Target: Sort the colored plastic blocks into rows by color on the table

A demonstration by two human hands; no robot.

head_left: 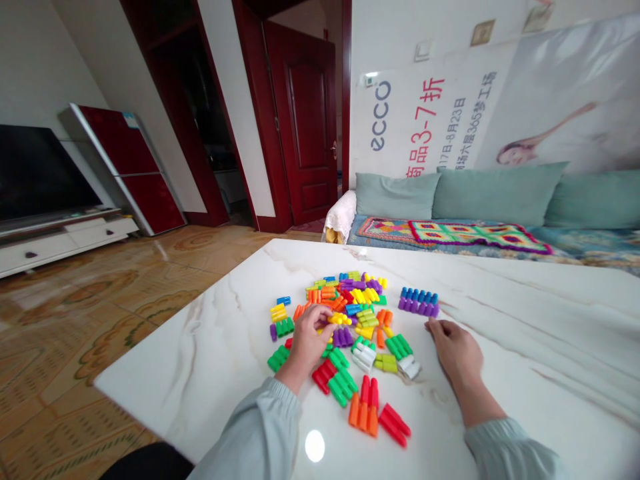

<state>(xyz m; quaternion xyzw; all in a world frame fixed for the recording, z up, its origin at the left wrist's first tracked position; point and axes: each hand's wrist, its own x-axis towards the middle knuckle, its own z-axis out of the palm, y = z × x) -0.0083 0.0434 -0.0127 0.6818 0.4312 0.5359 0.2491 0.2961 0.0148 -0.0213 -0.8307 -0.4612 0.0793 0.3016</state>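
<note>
My left hand [309, 337] reaches into a pile of colourful plastic building blocks made of joined tubes. Its thumb and fingers are closed on a yellow block [341, 319] at the pile's near-left part. My right hand [457, 350] rests on the table, fingers drawn together, and no block shows in them. Just beyond its fingertips stands a joined row of purple blocks [419, 307] with blue blocks [420, 295] behind. Nearer me lie a red and orange joined piece [365, 407], a red block [395, 425], green blocks [343, 387] and a white block [364, 357].
The white marbled table [505, 320] carries everything. Past its far edge is a sofa with green cushions [500, 192] and a patterned crocheted cover [475, 235]. A red door [303, 120], a red fridge [127, 167] and a TV cabinet [65, 241] stand farther off.
</note>
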